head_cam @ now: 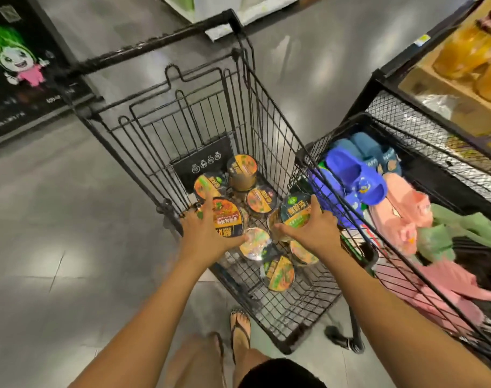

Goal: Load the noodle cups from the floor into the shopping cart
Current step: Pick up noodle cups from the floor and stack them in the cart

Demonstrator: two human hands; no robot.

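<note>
Black wire shopping cart (256, 88) stands on grey floor, with a wire bin (331, 135) of slippers just beside its right side. Several loose noodle cups (277, 273) lie in the cart basket. Left hand (202, 231) grips an orange-lidded noodle cup (228, 217) over the basket. Right hand (314, 231) grips a green-lidded noodle cup (296, 212) alongside.

The glossy grey floor (42, 219) around me catches patches of light, a black cartoon poster (17, 65) stands to my left, and a wire bin (331, 134) of slippers (350, 169) sits right, below orange bottles (459, 49).
</note>
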